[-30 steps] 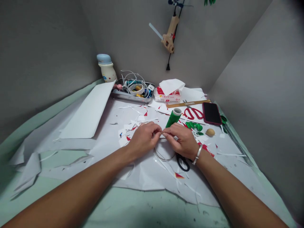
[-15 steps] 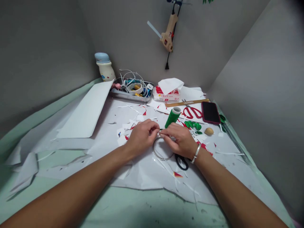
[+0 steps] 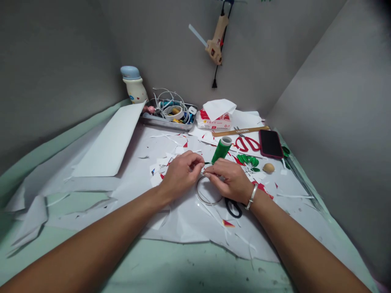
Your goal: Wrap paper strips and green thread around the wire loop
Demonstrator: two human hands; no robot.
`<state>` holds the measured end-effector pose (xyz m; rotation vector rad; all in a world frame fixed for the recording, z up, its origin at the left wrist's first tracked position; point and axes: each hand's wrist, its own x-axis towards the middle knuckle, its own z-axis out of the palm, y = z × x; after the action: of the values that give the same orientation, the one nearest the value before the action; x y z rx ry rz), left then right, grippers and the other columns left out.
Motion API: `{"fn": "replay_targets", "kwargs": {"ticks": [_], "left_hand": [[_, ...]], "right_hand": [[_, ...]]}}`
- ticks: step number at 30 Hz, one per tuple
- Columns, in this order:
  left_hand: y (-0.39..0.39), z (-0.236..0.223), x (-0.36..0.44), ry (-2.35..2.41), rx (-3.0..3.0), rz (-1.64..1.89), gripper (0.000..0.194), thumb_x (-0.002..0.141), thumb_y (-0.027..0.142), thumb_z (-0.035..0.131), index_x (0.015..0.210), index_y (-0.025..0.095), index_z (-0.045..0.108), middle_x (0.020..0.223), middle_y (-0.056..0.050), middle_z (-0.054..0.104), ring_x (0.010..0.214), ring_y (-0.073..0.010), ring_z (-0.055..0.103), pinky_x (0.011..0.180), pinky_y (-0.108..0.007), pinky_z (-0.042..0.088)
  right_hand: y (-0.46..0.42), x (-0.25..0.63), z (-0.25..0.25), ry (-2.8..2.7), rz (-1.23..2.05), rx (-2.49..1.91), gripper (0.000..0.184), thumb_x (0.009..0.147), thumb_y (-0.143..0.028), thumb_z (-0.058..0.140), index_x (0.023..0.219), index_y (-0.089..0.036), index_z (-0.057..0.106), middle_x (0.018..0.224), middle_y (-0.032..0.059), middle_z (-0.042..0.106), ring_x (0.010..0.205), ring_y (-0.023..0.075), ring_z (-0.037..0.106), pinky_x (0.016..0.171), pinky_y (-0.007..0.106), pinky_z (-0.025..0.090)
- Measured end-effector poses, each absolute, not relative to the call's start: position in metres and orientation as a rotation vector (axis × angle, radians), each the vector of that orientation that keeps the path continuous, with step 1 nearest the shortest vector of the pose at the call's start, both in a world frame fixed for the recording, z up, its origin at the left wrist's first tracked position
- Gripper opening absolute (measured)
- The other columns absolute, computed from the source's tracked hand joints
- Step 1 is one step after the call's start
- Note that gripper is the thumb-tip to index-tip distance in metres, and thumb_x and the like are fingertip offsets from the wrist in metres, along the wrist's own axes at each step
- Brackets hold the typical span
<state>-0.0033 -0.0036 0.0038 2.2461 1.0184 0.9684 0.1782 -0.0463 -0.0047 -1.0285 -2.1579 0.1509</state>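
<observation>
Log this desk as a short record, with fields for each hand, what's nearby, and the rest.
left hand: left hand, fingertips pinched just above a thin silver wire ring, grip partly hidden
right hand: right hand, fingers at the ring's top, silver bangle on wrist
nearby: upright green thread spool, black-handled scissors
rest: red-handled scissors, black phone in red case, steel tray of white cables
</observation>
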Motion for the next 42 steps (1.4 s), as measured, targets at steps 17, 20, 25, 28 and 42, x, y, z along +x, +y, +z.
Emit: {"fn": "replay_targets", "kwargs": {"ticks": [17,20,25,28,42], "left_hand": [[-0.003,0.004,-0.003,1.009,2.315,0.952,0.011,0.084,0.016,0.051,0.082,0.018,0.063,0.082,-0.002,0.063,0.079,-0.0161,0.056,0.075,-0.031,0.043],[-0.007,0.003,-0.003,0.845,2.431,0.804,0.012,0.082,0.014,0.053,0.081,0.019,0.063,0.077,0.000,0.062,0.074,-0.0151,0.054,0.075,-0.031,0.042],[-0.010,0.009,-0.004,0.741,2.198,0.835,0.012,0.085,0.020,0.052,0.084,0.019,0.064,0.085,-0.001,0.063,0.079,-0.0143,0.057,0.072,-0.027,0.045],[-0.006,0.010,-0.005,0.843,2.069,0.954,0.013,0.086,0.026,0.053,0.085,0.018,0.063,0.089,-0.002,0.064,0.084,-0.0153,0.059,0.073,-0.026,0.047],[-0.009,0.007,-0.004,0.767,2.205,0.850,0.013,0.085,0.021,0.052,0.083,0.019,0.064,0.085,-0.001,0.063,0.080,-0.0146,0.058,0.072,-0.027,0.045]], "right_hand": [[-0.044,0.180,-0.004,-2.110,0.074,-1.041,0.014,0.088,-0.019,0.054,0.086,-0.018,0.068,0.073,0.0036,0.067,0.067,0.0151,0.053,0.067,0.028,0.044],[-0.042,0.184,-0.001,-2.016,0.058,-1.102,0.015,0.088,-0.019,0.054,0.083,-0.018,0.068,0.070,0.0033,0.065,0.067,0.0150,0.054,0.066,0.029,0.043],[-0.036,0.191,-0.006,-1.881,0.326,-1.185,0.016,0.089,-0.022,0.054,0.082,-0.019,0.069,0.076,0.0018,0.069,0.069,0.0136,0.061,0.066,0.026,0.047],[-0.036,0.188,-0.011,-1.937,0.381,-1.159,0.015,0.089,-0.023,0.055,0.085,-0.020,0.070,0.080,0.0018,0.070,0.073,0.0142,0.063,0.070,0.026,0.048],[-0.034,0.189,-0.011,-1.919,0.372,-1.187,0.017,0.090,-0.023,0.054,0.083,-0.020,0.069,0.077,0.0019,0.069,0.070,0.0137,0.061,0.067,0.025,0.047]]}}
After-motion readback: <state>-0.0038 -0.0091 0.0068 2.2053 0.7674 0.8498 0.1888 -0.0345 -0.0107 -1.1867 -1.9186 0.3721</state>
